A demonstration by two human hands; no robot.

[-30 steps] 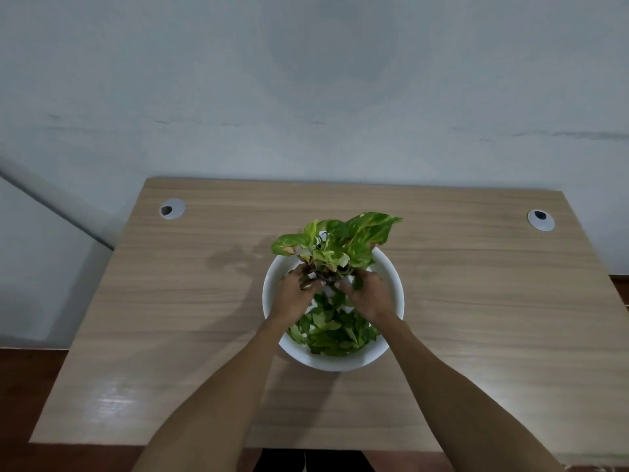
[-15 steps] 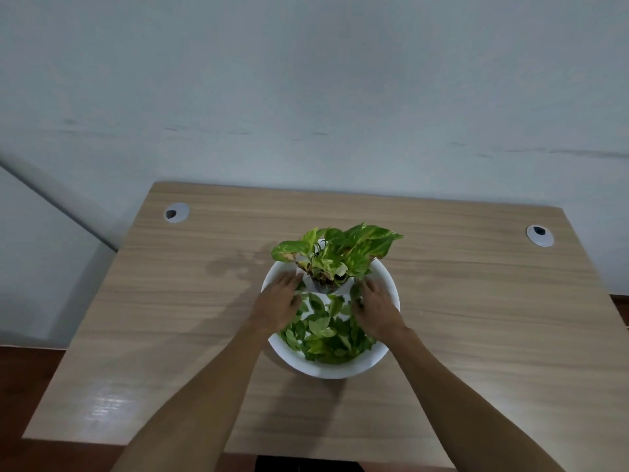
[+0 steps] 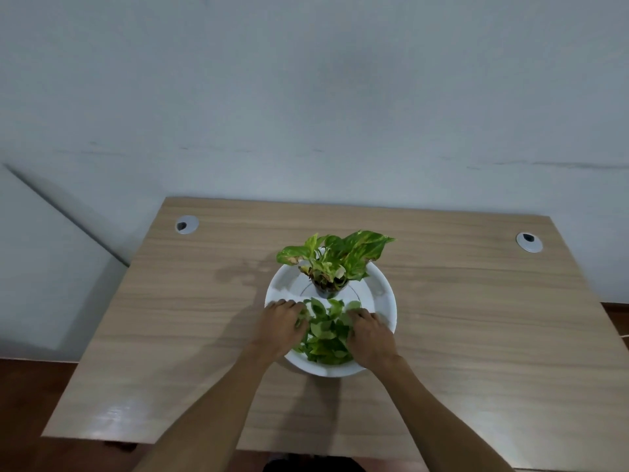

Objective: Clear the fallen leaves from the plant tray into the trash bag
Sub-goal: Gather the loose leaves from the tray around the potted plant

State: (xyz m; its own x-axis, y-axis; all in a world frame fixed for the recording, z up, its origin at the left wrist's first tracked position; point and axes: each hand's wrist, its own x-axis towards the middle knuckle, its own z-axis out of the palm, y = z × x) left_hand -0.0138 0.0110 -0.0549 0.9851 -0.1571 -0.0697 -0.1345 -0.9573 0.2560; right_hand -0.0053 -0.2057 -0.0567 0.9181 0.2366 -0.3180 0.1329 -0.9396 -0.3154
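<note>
Both hands are laid palm-down in the tray (image 3: 381,287), left hand (image 3: 280,327) and right hand (image 3: 369,335) flanking the leaves (image 3: 325,338), fingers spread and gripping nothing, apparently so the pile can be gathered; no bag is seen.

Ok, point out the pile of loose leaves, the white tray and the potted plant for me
loose leaves (image 3: 325,338), head view, middle of the pile between the hands
white tray (image 3: 383,291), head view, bare inner wall on its right side
potted plant (image 3: 354,252), head view, large variegated leaf
</note>
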